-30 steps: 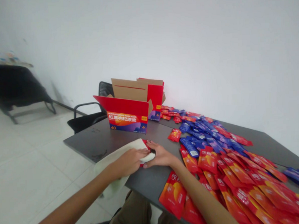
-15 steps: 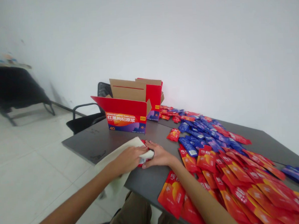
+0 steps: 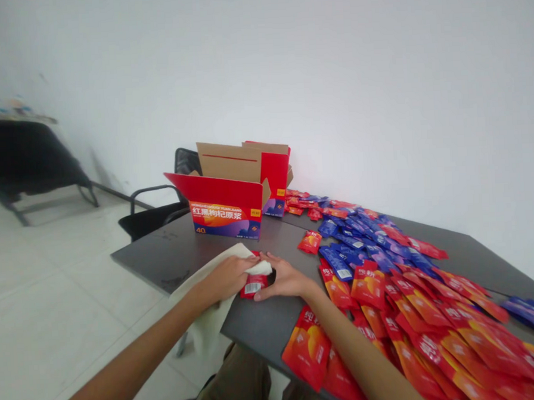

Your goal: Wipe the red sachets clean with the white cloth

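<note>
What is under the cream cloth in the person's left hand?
A red sachet lies partly beneath the cream cloth, its barcode end showing below the left hand. The sachet's covered part cannot be seen, nor can anything else the cloth may hide.

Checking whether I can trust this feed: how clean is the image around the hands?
Head view: the wall is washed out nearly white; wide-angle distortion tilts the scene; the left hand and right hand look fairly sharp, with no harsh shadows; the sachet shows only soft detail; the far-left chair is smeared.
</note>
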`<state>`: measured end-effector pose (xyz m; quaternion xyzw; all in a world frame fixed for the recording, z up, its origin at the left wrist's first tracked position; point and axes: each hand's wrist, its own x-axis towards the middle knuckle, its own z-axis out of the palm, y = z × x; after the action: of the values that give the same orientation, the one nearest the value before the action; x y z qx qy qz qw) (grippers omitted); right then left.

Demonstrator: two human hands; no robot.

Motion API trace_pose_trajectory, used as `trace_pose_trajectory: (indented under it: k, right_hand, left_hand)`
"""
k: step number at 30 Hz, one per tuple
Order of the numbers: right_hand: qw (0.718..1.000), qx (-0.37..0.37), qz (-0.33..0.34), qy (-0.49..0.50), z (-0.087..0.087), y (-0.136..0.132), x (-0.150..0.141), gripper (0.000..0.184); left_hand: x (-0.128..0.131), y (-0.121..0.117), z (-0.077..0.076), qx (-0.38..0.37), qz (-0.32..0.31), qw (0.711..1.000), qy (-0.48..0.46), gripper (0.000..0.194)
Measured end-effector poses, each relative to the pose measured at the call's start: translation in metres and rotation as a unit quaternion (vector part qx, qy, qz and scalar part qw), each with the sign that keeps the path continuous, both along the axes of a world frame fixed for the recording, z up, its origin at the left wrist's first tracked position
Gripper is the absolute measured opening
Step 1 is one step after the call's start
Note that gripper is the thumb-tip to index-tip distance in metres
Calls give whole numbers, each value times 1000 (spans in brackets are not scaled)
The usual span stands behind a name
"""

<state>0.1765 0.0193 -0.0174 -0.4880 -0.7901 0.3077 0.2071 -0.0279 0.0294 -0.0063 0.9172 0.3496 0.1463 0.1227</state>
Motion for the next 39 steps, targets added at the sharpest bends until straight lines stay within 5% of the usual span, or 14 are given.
trace_pose_trajectory:
  k: [3, 9, 16, 23, 30, 36, 39]
  right_hand:
    - [1000, -4, -4, 8, -1, 0, 0, 116]
    - [1000, 19, 11, -4, -4, 2, 0, 120]
    - [1000, 1, 10, -1, -3, 2, 2, 118]
    - [1000, 15, 10, -12, 1, 0, -1, 120]
    - [1000, -3, -11, 16, -5, 2, 3, 117]
    - [1000, 14, 8, -16, -3, 2, 0, 120]
    - [1000, 10, 5, -18, -1, 1, 0, 120]
  left_hand:
    - [3, 6, 2, 15, 21, 1000, 11, 59]
    - [-1, -25, -8, 19, -94, 995, -18, 55]
    - [1, 6, 0, 22, 1, 1000, 0, 56]
    - [1, -30, -10, 34, -77, 996, -21, 57]
    - [1, 12, 2, 29, -4, 1000, -2, 56]
    - [1, -26, -8, 28, -86, 996, -22, 55]
    - [2, -23, -6, 22, -58, 998, -15, 55]
